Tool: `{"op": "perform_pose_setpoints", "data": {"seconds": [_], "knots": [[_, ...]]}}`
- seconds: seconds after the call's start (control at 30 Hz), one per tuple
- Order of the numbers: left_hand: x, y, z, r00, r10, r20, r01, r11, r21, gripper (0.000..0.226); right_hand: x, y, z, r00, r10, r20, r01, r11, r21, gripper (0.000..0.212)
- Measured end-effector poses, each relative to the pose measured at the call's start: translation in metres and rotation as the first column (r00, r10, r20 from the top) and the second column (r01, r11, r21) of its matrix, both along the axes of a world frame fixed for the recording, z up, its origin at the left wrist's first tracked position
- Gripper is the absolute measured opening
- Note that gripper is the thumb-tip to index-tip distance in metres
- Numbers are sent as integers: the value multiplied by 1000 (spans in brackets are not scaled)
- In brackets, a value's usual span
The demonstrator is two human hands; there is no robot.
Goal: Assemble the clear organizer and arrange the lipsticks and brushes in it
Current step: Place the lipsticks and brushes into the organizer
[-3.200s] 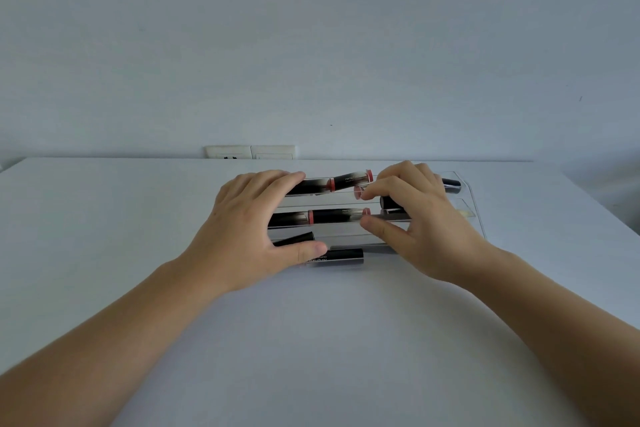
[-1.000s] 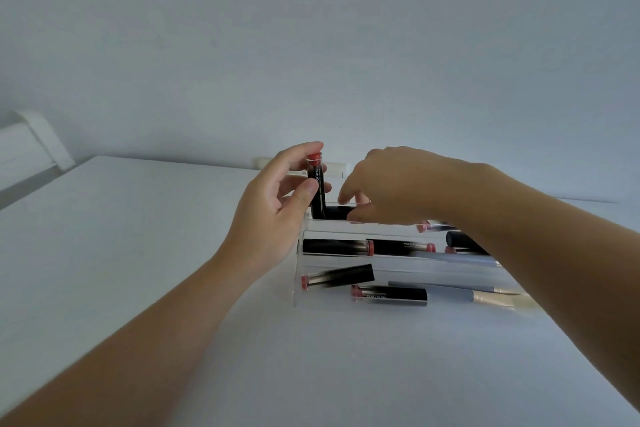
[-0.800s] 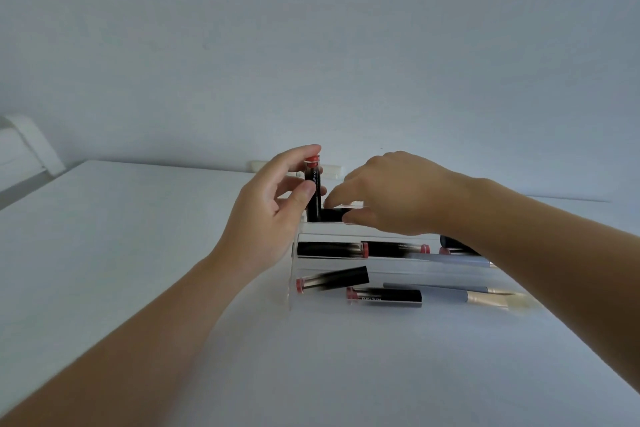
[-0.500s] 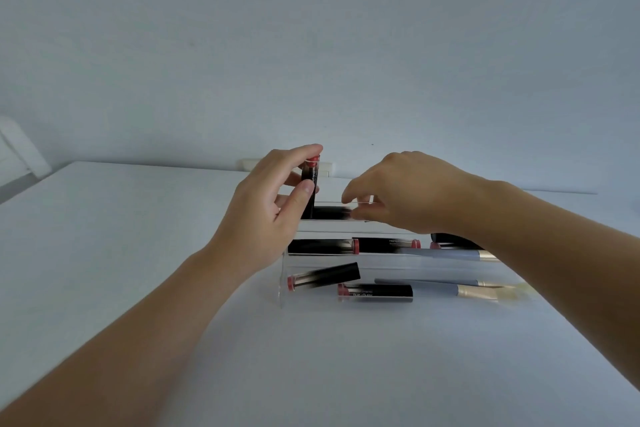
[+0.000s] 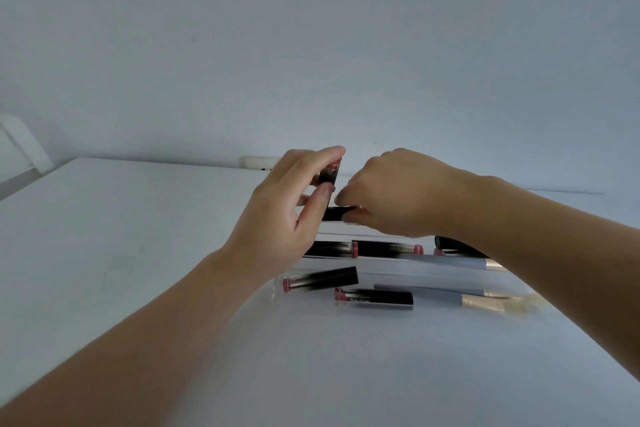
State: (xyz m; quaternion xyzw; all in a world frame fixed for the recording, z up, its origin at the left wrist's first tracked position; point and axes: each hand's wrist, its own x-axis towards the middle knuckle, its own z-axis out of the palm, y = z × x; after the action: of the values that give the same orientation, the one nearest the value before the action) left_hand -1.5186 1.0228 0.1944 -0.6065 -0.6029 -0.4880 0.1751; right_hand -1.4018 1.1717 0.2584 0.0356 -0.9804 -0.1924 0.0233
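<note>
The clear stepped organizer stands on the white table. My left hand pinches an upright black lipstick with a pink end, between forefinger and thumb, above the top tier. My right hand holds a lying black lipstick at the top tier with curled fingers. Black lipsticks lie on the middle tier. Two more lipsticks lie on the lowest tier beside grey brushes with gold ferrules.
A white wall socket strip sits at the table's far edge against the plain wall. Part of a white chair shows at the far left. My right forearm crosses over the organizer's right end.
Since 3.2 s ago the view has shifted left and my left hand has picked one lipstick up and stood it on end. Over the last second my right hand crept left along the top tier.
</note>
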Motion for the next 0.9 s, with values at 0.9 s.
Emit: {"op": "perform_pose_setpoints", "data": {"seconds": [0.9], "knots": [[4,-2,-6,996,80,45,-75,993,-93,37,9,21,13,984,-144,103,157,979,-128,41]]}}
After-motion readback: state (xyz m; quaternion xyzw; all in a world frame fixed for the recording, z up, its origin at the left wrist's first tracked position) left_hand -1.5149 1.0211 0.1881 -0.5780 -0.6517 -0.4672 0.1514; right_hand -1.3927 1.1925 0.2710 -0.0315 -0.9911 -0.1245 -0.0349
